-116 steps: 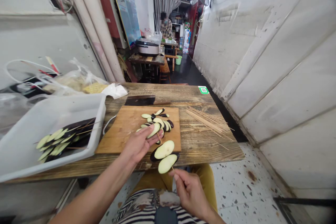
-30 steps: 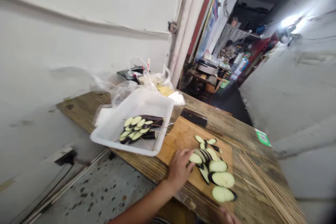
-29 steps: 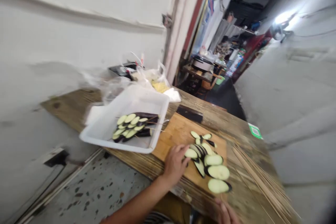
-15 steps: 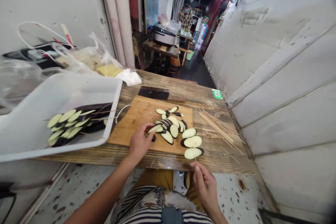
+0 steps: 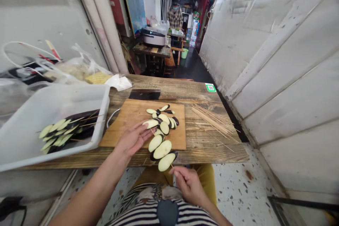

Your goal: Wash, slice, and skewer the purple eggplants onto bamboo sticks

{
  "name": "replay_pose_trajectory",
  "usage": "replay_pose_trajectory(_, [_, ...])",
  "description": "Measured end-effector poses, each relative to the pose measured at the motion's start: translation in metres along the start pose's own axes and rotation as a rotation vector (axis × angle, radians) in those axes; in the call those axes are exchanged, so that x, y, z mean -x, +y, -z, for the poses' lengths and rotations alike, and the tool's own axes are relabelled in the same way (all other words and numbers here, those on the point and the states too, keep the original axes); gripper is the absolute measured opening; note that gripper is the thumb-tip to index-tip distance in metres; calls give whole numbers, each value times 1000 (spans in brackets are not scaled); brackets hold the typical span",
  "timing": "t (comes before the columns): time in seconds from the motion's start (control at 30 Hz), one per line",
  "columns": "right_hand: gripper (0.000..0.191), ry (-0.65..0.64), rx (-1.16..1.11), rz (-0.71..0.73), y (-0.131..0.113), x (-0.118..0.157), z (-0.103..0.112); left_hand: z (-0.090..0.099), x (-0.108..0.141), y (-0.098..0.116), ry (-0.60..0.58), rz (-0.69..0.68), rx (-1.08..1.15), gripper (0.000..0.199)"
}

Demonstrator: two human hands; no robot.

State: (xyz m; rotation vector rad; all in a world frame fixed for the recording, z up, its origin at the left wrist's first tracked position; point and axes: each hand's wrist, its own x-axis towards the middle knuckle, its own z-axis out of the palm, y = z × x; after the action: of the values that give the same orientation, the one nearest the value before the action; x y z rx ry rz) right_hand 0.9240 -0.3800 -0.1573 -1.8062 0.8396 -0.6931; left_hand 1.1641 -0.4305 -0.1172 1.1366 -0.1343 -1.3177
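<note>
My right hand (image 5: 189, 183) pinches the lower end of a thin wooden skewer (image 5: 172, 165) at the table's front edge. Threaded on it are oval eggplant slices (image 5: 162, 149), pale inside with dark purple skin. The skewer's far end points toward my left hand (image 5: 132, 139), whose fingers hold another eggplant slice (image 5: 150, 124) over the cutting board (image 5: 119, 127); whether the tip touches that slice I cannot tell. Beside it on the board lie loose cut eggplant slices (image 5: 164, 128), partly overlapping, with smaller pieces behind them.
A white plastic tub (image 5: 102, 127) with skewered eggplant (image 5: 58, 132) stands at left. Behind the board lies a cleaver (image 5: 145, 94). Bare skewers (image 5: 212, 120) are spread at right. Plastic bags (image 5: 76, 70) sit at back left. A person (image 5: 175, 16) stands in the far background.
My right hand has brought the loaded skewer leftward, close to my left hand. My left hand has turned palm up with an eggplant slice in its fingers. The camera view has shifted.
</note>
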Motion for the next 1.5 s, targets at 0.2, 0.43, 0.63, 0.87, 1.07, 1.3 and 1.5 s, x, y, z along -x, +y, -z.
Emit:
replay_pose_trajectory(0.2, [33, 6, -2, -9, 0, 3, 0, -6, 1, -3, 10, 24, 48, 14])
replay_pose_trajectory(0.43, [31, 28, -90, -58, 8, 6, -2, -10, 5, -3, -30, 58, 69, 16])
replay_pose_trajectory(0.63, [30, 31, -79, -53, 8, 5, -2, -11, 7, -3, -21, 22, 60, 17])
replay_pose_trajectory(0.87, [32, 46, -72, -69, 9, 7, 0, -9, 5, -3, -32, -57, 35, 22])
replay_pose_trajectory(1.07, [35, 47, -86, -80, 4, 6, 2, -2, 0, 1, -29, -276, -361, 45])
replay_pose_trajectory(1.3, [37, 42, -119, -92, 5, 6, 1, 2, -3, 3, -138, -259, -419, 45])
replay_pose_trajectory(1.5, [35, 34, -129, -96, 4, 8, 1, -1, 2, 4, -216, -132, -337, 58])
